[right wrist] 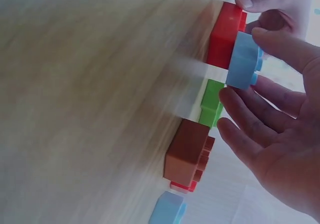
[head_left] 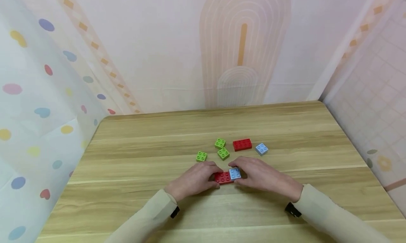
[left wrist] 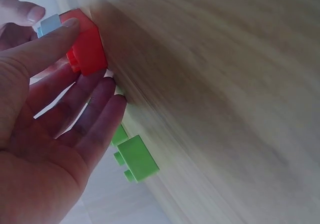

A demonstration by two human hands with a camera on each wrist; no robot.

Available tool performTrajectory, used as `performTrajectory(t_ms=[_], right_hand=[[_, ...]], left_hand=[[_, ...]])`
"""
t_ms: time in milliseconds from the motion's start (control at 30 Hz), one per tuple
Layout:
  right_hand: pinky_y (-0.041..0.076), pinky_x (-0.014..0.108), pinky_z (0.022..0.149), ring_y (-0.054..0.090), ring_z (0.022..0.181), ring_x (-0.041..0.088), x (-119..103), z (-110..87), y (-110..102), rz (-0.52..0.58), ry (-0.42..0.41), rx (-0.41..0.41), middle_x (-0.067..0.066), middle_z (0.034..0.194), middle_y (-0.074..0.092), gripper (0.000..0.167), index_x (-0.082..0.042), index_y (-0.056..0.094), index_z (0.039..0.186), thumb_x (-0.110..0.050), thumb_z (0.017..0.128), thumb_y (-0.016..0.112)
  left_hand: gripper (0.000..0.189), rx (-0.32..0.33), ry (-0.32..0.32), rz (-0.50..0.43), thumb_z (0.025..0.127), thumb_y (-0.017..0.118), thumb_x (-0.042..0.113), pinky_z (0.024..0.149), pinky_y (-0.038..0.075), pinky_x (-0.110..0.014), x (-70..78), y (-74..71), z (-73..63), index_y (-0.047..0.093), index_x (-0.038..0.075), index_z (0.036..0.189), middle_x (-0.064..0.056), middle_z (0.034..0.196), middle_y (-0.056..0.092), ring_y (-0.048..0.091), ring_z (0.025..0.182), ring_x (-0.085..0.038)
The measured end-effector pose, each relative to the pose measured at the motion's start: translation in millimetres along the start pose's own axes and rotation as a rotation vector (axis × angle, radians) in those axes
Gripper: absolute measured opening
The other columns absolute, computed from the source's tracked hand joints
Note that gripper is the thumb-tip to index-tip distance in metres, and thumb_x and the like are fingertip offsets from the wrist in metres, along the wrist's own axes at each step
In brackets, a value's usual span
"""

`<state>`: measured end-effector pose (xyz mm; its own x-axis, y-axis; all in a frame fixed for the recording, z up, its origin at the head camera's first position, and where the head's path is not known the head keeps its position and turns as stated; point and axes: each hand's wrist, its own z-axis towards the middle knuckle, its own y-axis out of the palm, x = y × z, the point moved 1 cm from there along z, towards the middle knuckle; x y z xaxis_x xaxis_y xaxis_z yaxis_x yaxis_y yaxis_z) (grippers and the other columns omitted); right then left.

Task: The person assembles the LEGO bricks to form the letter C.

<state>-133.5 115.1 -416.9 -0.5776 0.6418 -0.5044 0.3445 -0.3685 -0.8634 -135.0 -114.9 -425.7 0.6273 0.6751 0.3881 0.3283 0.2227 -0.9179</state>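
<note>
A long red toy brick (head_left: 222, 178) lies on the wooden table with its studs up. On its right end sits a small light-blue brick (head_left: 235, 174), studs upward. My left hand (head_left: 195, 179) holds the red brick's left end between thumb and fingers. From the other side my right hand (head_left: 261, 173) pinches the blue brick, thumb at the near side and fingers at the far side. The right wrist view shows the blue brick (right wrist: 243, 61) on top of the end of the red one (right wrist: 225, 36).
Beyond the hands lie three small green bricks, one (head_left: 201, 156) apart to the left and two (head_left: 223, 153) close together. Right of these are another long red brick (head_left: 242, 144) and a second light-blue brick (head_left: 261, 149). Patterned curtains (head_left: 165, 52) stand behind the table (head_left: 142, 144).
</note>
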Motion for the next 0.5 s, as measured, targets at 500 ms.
performTrajectory(t_ms=[500], right_hand=[[0.054, 0.029, 0.083, 0.062, 0.1, 0.01, 4, 0.6, 5, 0.001, -0.011, -0.008, 0.001, 0.114, 0.067, 0.038, -0.008, 0.066, 0.122, -0.022, 0.088, 0.077]], left_hand=[[0.034, 0.147, 0.054, -0.057, 0.094, 0.07, 0.022, 0.103, 0.046, -0.038, -12.9, -17.1, -16.2, 0.065, 0.012, 0.126, -0.001, 0.128, 0.064, 0.058, 0.12, -0.018]])
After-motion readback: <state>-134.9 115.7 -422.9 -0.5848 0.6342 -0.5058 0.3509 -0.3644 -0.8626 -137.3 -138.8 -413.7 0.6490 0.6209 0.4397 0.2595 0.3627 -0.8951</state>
